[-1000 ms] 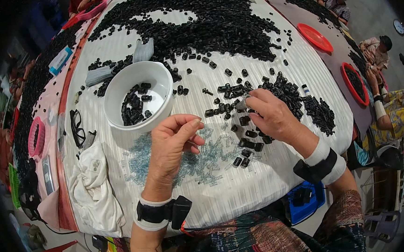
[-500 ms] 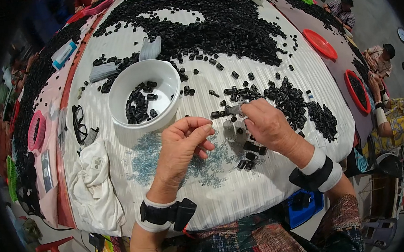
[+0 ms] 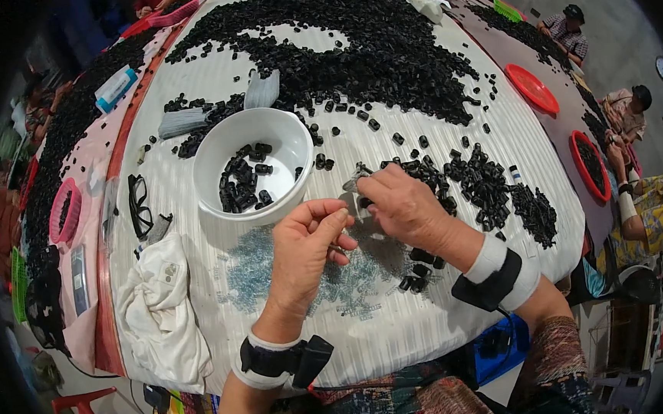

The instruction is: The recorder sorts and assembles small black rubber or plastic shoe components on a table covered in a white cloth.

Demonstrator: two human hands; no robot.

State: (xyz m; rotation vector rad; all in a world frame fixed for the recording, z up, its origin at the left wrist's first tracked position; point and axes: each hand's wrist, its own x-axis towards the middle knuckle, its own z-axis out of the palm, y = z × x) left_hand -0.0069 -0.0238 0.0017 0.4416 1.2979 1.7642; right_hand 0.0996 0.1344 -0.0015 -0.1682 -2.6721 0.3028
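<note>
My left hand (image 3: 312, 243) is raised over a spread of small clear-blue coil springs (image 3: 253, 272), thumb and fingertips pinched together; anything between them is too small to make out. To its right, my right hand (image 3: 407, 208) reaches down with bent fingers among small black plastic pieces (image 3: 414, 172). A greyish covering (image 3: 356, 176) shows at its fingertips, and whatever they grip is hidden. A white bowl (image 3: 290, 142) holding several black cylindrical pieces (image 3: 245, 174) stands just beyond my left hand. Heaps of black pieces (image 3: 481, 187) and slender black parts (image 3: 533, 216) lie to the right.
A large black mound of parts (image 3: 405, 56) covers the far table. At left lie eyeglasses (image 3: 140, 209), a white cloth (image 3: 161, 319) and a grey bundle (image 3: 183, 123). Red trays (image 3: 532, 91) stand at right, where other people (image 3: 629, 113) sit. A blue bin (image 3: 516, 336) is below the near edge.
My right hand has moved left, closer to my left hand. The left hand keeps its pinch. The whole view has shifted slightly, with the bowl now appearing farther right and lower.
</note>
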